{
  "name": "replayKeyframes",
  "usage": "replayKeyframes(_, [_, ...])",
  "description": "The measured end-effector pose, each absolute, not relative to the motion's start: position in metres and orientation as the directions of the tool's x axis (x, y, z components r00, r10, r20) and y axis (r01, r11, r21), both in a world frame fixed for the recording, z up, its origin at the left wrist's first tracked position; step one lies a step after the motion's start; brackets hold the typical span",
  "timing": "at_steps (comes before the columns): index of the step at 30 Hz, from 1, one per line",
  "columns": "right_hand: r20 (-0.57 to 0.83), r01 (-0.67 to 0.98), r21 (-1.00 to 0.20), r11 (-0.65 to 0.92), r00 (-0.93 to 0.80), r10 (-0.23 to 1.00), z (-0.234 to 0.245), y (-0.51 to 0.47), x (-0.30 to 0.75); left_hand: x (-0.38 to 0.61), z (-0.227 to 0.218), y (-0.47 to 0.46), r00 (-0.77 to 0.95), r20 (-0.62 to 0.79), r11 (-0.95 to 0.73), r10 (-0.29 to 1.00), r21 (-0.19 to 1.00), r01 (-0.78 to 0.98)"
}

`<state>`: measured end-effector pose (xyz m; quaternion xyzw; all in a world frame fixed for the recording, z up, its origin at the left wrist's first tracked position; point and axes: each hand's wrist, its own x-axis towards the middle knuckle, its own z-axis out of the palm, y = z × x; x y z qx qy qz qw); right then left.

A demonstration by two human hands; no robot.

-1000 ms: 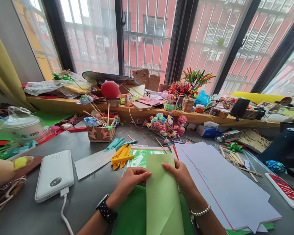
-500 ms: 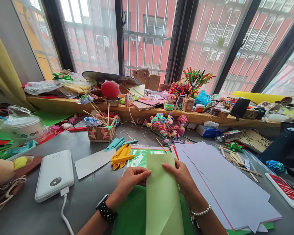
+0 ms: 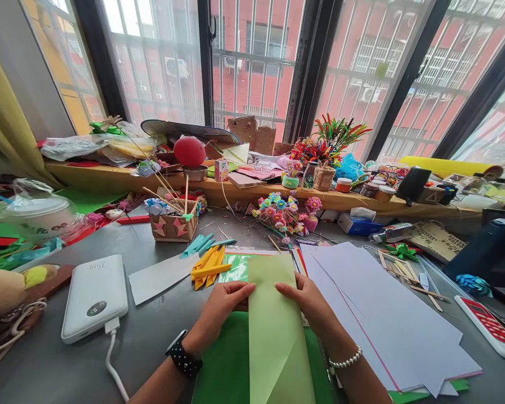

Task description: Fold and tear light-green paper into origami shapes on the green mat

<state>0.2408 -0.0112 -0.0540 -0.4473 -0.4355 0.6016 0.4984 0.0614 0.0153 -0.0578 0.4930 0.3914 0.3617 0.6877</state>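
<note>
A long folded strip of light green paper (image 3: 275,331) runs up the middle of the view, with a slanting fold line low on it. My left hand (image 3: 227,303) pinches its left edge between thumb and fingers. On the opposite edge, my right hand (image 3: 307,300) grips it with the thumb on the front and the fingers behind. Beneath the strip lies dark green paper (image 3: 221,359), partly covered by it. Folded yellow paper pieces (image 3: 210,266) and blue folded pieces (image 3: 200,245) rest beyond my left hand.
White paper sheets (image 3: 382,314) lie on the right, a calculator (image 3: 490,325) past them. A white power bank (image 3: 95,297) with a cable sits on the left. Behind stand a cardboard box (image 3: 174,227) with sticks and a crocheted flower bunch (image 3: 280,210). A cluttered ledge (image 3: 252,193) runs below the windows.
The green strip's top end has shifted slightly up and left in my hands. Both hands keep their hold and have moved only a little.
</note>
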Motion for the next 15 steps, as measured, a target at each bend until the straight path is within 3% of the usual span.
replayKeyframes(15, [-0.164,-0.147,-0.974,-0.172,-0.060,0.985,-0.0630,-0.0088,0.2375,0.0595,-0.0571,0.0162,0.423,-0.179,0.257,0.888,0.957,-0.134])
